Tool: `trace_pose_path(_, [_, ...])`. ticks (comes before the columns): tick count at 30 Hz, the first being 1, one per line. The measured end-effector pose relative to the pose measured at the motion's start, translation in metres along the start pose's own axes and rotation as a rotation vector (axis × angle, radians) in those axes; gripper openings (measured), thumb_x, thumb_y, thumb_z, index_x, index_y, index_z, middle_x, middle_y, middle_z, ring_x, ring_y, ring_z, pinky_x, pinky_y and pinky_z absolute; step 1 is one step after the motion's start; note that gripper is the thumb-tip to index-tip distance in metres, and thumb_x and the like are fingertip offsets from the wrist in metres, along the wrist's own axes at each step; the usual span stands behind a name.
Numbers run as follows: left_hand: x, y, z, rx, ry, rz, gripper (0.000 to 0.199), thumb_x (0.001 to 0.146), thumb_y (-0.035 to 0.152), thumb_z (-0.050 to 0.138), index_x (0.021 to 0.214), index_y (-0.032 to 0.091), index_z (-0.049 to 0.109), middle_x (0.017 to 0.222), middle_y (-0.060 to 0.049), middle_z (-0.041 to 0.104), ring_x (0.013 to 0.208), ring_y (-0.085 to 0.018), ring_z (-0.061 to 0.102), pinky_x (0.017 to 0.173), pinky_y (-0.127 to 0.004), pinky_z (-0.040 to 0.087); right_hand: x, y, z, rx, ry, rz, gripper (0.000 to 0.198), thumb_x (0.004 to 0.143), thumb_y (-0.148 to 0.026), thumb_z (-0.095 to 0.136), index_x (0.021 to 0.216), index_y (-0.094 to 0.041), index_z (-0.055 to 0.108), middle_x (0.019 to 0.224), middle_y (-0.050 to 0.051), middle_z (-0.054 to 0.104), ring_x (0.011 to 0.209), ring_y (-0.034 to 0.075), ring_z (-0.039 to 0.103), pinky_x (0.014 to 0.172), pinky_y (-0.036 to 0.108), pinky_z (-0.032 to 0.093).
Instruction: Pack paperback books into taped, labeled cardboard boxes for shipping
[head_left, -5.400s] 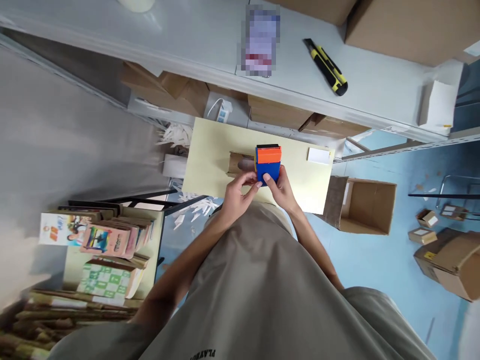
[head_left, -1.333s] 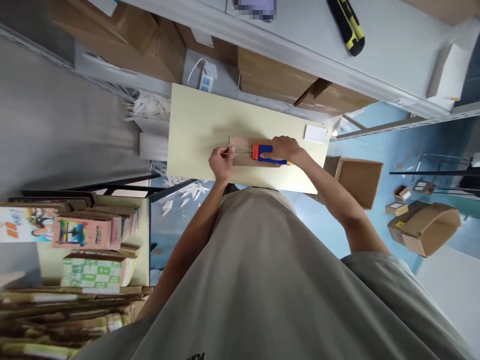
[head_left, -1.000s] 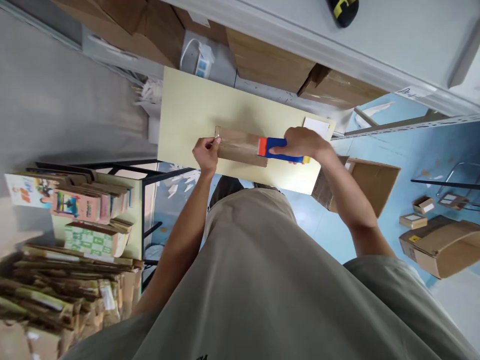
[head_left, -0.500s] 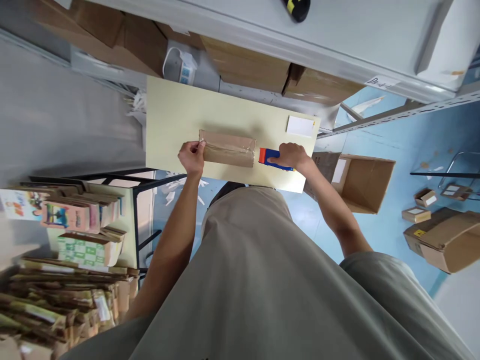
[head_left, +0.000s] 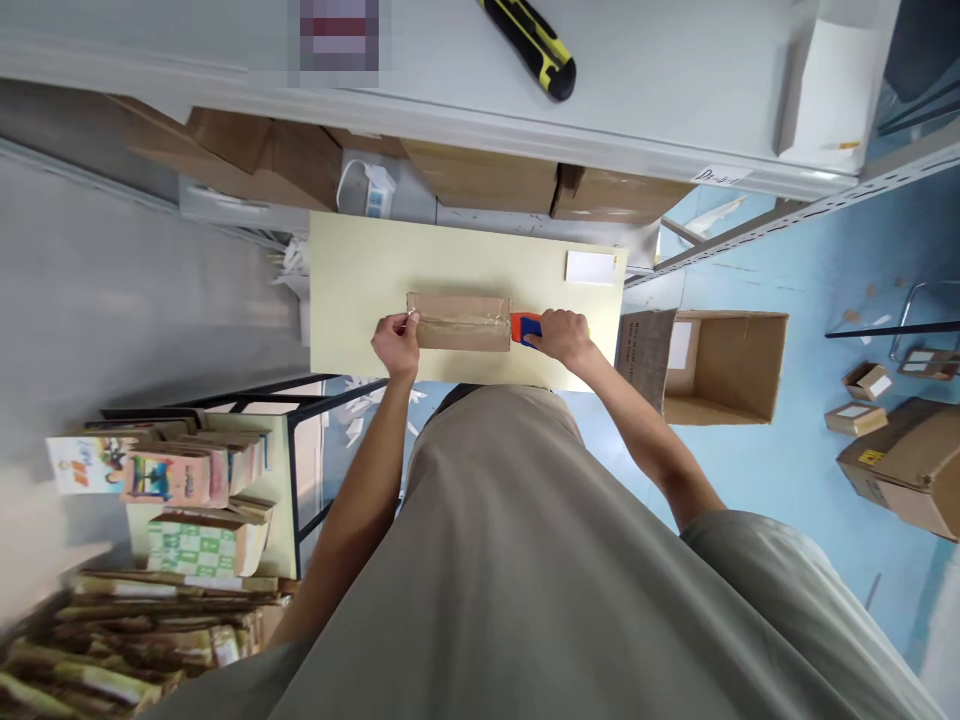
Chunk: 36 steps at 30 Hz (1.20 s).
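A small brown cardboard box [head_left: 463, 338] lies flat on a pale yellow tabletop [head_left: 352, 265], with shiny clear tape along its top and at its right end. My left hand [head_left: 397, 343] pinches the box's left end between thumb and fingers. In my right hand [head_left: 564, 336] is a blue and orange tape dispenser [head_left: 528, 329]. Its orange front meets the right end of the box; my fingers hide its rear. A white card or label pad [head_left: 591, 267] rests near the tabletop's far right corner.
Above the far edge is a grey shelf [head_left: 435, 95] carrying a black and yellow utility knife [head_left: 534, 50]. Beneath it stand large cartons [head_left: 487, 185]. An open carton [head_left: 731, 370] sits on the floor at right. Books [head_left: 217, 470] and stacked flat cardboard [head_left: 150, 630] are at left.
My right hand has brought the tape dispenser left, up against the box's right end. My left hand keeps its grip on the left end. The camera view has shifted, showing more of the shelf.
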<state>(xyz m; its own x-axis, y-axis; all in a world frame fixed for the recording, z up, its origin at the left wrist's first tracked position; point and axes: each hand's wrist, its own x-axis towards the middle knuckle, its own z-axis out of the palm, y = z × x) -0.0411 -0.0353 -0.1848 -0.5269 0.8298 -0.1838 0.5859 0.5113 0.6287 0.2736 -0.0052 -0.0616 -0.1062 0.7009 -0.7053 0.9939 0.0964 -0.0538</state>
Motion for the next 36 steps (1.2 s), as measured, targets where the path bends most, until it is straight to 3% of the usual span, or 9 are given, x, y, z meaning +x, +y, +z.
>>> trace_pose_path(9, [0.0, 0.005, -0.008, 0.006, -0.069, -0.022, 0.017, 0.105, 0.039, 0.069, 0.098, 0.024, 0.066, 0.112, -0.014, 0.08, 0.11, -0.031, 0.077, 0.115, -0.047, 0.059, -0.005, -0.019, 0.034, 0.072, 0.146, 0.156, 0.044, 0.118, -0.041, 0.062, 0.135, -0.001, 0.07, 0.113, 0.031, 0.083, 0.111, 0.038, 0.085, 0.086, 0.039, 0.057])
trace_pose_path(12, [-0.004, 0.014, -0.009, 0.013, -0.024, -0.034, 0.019, 0.101, 0.034, 0.073, 0.111, 0.019, 0.068, 0.128, -0.021, 0.074, 0.123, -0.035, 0.074, 0.123, -0.053, 0.055, -0.015, -0.018, 0.031, 0.137, 0.148, 0.209, 0.046, 0.119, -0.044, 0.062, 0.135, -0.001, 0.068, 0.112, 0.031, 0.083, 0.114, 0.038, 0.085, 0.087, 0.038, 0.059])
trace_pose_path(14, [-0.013, 0.034, -0.005, -0.021, 0.049, 0.06, 0.033, 0.099, 0.03, 0.075, 0.127, 0.014, 0.067, 0.139, -0.025, 0.068, 0.135, -0.038, 0.069, 0.129, -0.057, 0.05, -0.027, -0.013, 0.017, 0.169, 0.186, 0.237, 0.047, 0.12, -0.048, 0.06, 0.134, -0.004, 0.067, 0.115, 0.031, 0.083, 0.117, 0.037, 0.085, 0.089, 0.036, 0.059])
trace_pose_path(17, [-0.038, 0.092, 0.004, -0.172, 0.013, 0.434, 0.048, 0.105, 0.036, 0.074, 0.147, 0.017, 0.062, 0.147, -0.023, 0.064, 0.146, -0.037, 0.062, 0.132, -0.056, 0.049, -0.047, -0.002, -0.021, 0.199, 0.324, 0.268, 0.051, 0.121, -0.056, 0.054, 0.136, -0.008, 0.063, 0.118, 0.029, 0.083, 0.115, 0.036, 0.084, 0.092, 0.036, 0.059])
trace_pose_path(21, [-0.067, 0.204, 0.019, -0.353, -0.176, 0.966, 0.052, 0.118, 0.043, 0.056, 0.167, 0.025, 0.052, 0.163, -0.02, 0.059, 0.16, -0.034, 0.056, 0.139, -0.056, 0.044, -0.067, 0.013, -0.091, 0.197, 0.646, 0.275, 0.063, 0.124, -0.061, 0.034, 0.149, -0.007, 0.053, 0.122, 0.028, 0.08, 0.114, 0.041, 0.082, 0.095, 0.043, 0.06])
trace_pose_path(25, [-0.052, 0.302, 0.039, -0.465, -0.221, 1.144, 0.06, 0.123, 0.047, 0.044, 0.181, 0.032, 0.036, 0.179, -0.015, 0.049, 0.174, -0.031, 0.044, 0.146, -0.054, 0.036, -0.059, 0.03, -0.16, 0.121, 0.883, 0.211, 0.061, 0.126, -0.046, 0.016, 0.156, -0.006, 0.05, 0.127, 0.028, 0.077, 0.125, 0.042, 0.078, 0.108, 0.05, 0.058])
trace_pose_path(28, [-0.027, 0.343, 0.053, -0.488, -0.192, 1.199, 0.06, 0.126, 0.05, 0.03, 0.184, 0.032, 0.032, 0.185, -0.014, 0.044, 0.177, -0.026, 0.039, 0.148, -0.052, 0.032, -0.025, 0.048, -0.197, 0.077, 0.945, 0.198, 0.06, 0.124, -0.033, 0.01, 0.152, -0.005, 0.056, 0.13, 0.026, 0.076, 0.128, 0.04, 0.077, 0.119, 0.056, 0.053])
trace_pose_path(32, [-0.026, 0.345, 0.049, -0.459, -0.226, 1.202, 0.058, 0.127, 0.044, 0.027, 0.183, 0.032, 0.036, 0.187, -0.01, 0.044, 0.179, -0.023, 0.038, 0.15, -0.049, 0.03, 0.032, 0.066, -0.225, 0.106, 0.966, 0.141, 0.064, 0.125, -0.037, 0.011, 0.159, -0.004, 0.053, 0.138, 0.028, 0.074, 0.139, 0.042, 0.072, 0.127, 0.07, 0.044])
trace_pose_path(36, [-0.046, 0.283, 0.027, -0.359, -0.314, 1.13, 0.057, 0.123, 0.04, 0.044, 0.179, 0.029, 0.044, 0.182, -0.011, 0.053, 0.173, -0.027, 0.048, 0.147, -0.05, 0.038, 0.045, 0.061, -0.229, 0.08, 0.891, 0.219, 0.066, 0.122, -0.036, 0.027, 0.177, -0.001, 0.039, 0.168, 0.035, 0.056, 0.162, 0.044, 0.054, 0.137, 0.073, 0.033])
